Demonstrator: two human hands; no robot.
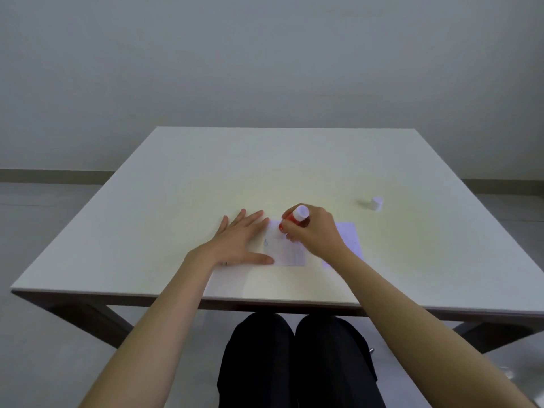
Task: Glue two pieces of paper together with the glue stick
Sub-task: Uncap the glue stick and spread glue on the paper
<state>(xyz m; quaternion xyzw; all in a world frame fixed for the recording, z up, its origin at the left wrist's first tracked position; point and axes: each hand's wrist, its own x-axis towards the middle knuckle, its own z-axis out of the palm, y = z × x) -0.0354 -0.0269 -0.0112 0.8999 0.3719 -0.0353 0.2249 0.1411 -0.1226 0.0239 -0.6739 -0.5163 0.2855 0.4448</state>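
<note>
Two bare hands are seen over a white square table (206, 178). Left hand (240, 241) is laid flat, palm down, fingers spread, pressing the left part of a white rectangular paper sheet (290, 254) near the front middle of the table. Right hand (312, 232) is curled around a red-bodied glue stick with white end (295, 217); the stick is gripped between thumb and fingers, tilted, lower end down on the sheet's upper area. A second white paper sheet (348, 238) is partly covered by the right wrist, just right of the first; overlap cannot be told. A small white cylindrical cap (376, 203) stands well apart, far right
</note>
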